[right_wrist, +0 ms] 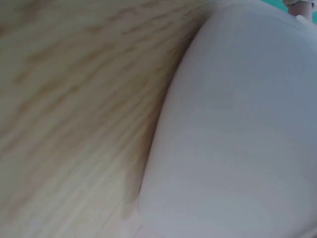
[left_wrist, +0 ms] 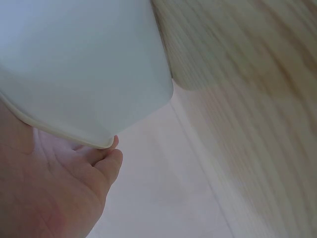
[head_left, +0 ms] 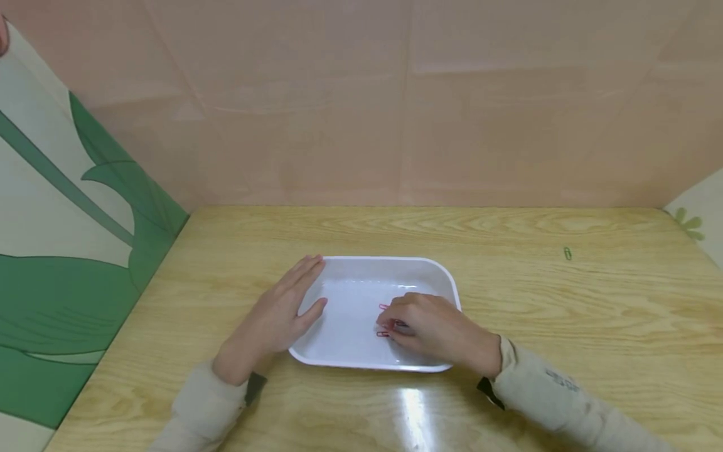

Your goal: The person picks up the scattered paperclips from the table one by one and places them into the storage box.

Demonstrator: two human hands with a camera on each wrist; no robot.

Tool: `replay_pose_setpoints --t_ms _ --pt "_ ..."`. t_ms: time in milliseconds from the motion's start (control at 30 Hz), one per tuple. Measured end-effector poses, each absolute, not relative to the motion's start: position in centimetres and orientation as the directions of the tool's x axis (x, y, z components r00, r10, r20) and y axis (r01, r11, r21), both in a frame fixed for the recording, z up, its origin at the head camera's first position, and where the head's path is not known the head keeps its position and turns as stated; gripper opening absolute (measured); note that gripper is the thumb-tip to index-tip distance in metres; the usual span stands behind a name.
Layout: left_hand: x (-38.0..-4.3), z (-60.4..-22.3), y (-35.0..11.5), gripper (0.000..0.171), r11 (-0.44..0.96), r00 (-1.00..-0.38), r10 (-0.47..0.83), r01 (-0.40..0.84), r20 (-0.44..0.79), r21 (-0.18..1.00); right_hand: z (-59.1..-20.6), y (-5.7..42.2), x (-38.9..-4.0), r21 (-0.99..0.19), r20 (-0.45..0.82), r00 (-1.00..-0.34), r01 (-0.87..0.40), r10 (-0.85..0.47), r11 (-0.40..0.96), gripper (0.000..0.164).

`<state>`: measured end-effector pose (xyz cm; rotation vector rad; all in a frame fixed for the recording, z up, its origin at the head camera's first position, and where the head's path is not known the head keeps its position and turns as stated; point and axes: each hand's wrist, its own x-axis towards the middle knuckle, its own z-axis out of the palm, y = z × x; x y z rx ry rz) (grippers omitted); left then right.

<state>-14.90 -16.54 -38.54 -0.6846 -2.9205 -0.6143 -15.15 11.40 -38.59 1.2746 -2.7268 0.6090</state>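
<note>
A white tray (head_left: 350,358) with raised walls stands on the wooden table. My left hand (head_left: 277,317) rests against its left side, fingers straight along the outside up to the far corner, with the thumb reaching over the rim. In the left wrist view the palm and fingers (left_wrist: 111,168) lie under the tray's rim. Inside the tray on the right, my right hand (head_left: 426,323) pinches at small paper clips with curled fingers. A red paper clip (head_left: 383,334) and a pink paper clip (head_left: 383,306) show beside its fingertips; the hand partly hides others.
A green paper clip (head_left: 567,253) lies on the table (head_left: 536,295) to the far right. Behind the table rises a pinkish wall covering (head_left: 361,125). At the left is a panel with green leaf shapes (head_left: 51,301). The right wrist view shows only the tray's outer wall and tabletop.
</note>
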Motion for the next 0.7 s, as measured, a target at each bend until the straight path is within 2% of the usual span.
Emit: replay_pose_setpoints --t_ms 200,467,700 --pt "-14.8 -38.6 -16.6 0.065 0.815 -0.893 0.412 0.45 0.181 0.364 -37.7 11.9 -15.2 -0.316 0.26 -0.652 -0.754 -0.712 0.575 0.009" --pt "-14.8 -38.6 -16.7 0.065 0.81 -0.888 0.417 0.46 0.194 0.364 -35.9 13.8 -15.5 -0.329 0.258 -0.702 -0.71 -0.664 0.623 0.014" --pt "-14.9 -38.6 -16.6 0.065 0.81 -0.888 0.416 0.46 0.196 0.365 -34.6 15.9 -15.7 -0.295 0.297 -0.716 -0.699 -0.632 0.652 0.014"
